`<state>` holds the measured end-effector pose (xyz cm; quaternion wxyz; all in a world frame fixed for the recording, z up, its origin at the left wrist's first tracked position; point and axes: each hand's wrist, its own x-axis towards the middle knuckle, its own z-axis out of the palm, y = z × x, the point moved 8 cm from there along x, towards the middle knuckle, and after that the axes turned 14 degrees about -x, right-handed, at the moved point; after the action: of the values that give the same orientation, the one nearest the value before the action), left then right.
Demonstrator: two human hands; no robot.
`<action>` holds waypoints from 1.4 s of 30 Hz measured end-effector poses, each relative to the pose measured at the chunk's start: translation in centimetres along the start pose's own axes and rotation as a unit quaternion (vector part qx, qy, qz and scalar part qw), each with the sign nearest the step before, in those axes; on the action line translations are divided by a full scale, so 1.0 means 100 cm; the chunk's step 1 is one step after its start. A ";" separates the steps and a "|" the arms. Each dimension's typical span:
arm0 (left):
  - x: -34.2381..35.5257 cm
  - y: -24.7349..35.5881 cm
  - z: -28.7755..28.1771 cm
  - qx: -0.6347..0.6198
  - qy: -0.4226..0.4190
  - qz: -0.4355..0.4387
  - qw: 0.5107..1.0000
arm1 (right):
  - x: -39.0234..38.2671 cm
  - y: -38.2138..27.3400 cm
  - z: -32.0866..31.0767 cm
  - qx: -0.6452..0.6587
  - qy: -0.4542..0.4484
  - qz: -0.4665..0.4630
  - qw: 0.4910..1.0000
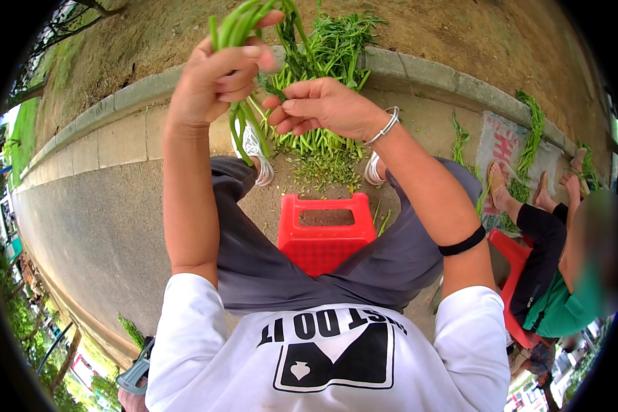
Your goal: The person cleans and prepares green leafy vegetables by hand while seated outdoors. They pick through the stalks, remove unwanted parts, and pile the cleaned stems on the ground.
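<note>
Raised at the upper left, my left hand (216, 81) is closed around a bunch of long green vegetable stems (239, 29). Their lower ends hang below the fist. My right hand (323, 108) is beside it, thumb and fingers pinched at a small dark green leaf (272, 88); the fingertips are partly smeared by motion. Behind both hands lies a large pile of leafy green vegetables (336, 51) against the kerb. Chopped or snapped bits of stem (326, 168) are strewn on the ground between my shoes.
A red plastic stool (326, 230) shows between my knees. The stone kerb (432, 77) curves behind the pile, with bare soil beyond. To the right, another person in a green top (563, 305) sits on a red seat (507, 254), near more greens (531, 134) on a pale sack (498, 134).
</note>
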<state>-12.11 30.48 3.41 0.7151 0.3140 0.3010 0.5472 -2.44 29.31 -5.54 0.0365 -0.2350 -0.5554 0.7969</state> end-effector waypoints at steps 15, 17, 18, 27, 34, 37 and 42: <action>0.006 -0.028 -0.016 0.341 0.145 -0.057 0.927 | -0.016 -0.031 -0.038 -0.133 0.106 -0.060 0.984; 0.007 -0.027 -0.016 0.326 0.147 -0.039 0.933 | -0.017 -0.032 -0.042 -0.166 0.130 -0.066 0.975; 0.008 -0.026 -0.016 0.321 0.150 -0.029 0.935 | -0.018 -0.034 -0.043 -0.178 0.142 -0.073 0.971; 0.008 -0.020 -0.015 0.311 0.186 0.037 0.931 | -0.028 -0.044 -0.067 -0.464 0.350 -0.034 0.813; -0.009 0.002 -0.022 0.159 0.184 0.039 0.969 | -0.029 0.002 -0.100 -0.508 0.234 0.068 0.826; -0.008 0.003 -0.020 0.128 0.172 0.039 0.976 | -0.019 0.041 -0.065 -0.526 0.010 0.144 0.838; -0.010 0.005 -0.019 0.075 0.139 0.024 0.987 | -0.020 0.055 -0.019 -0.557 -0.118 0.113 0.814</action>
<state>-14.10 29.84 2.67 0.6278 0.2946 0.4297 0.5783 1.24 28.24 -10.37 -0.2569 -0.1810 -0.8739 0.3710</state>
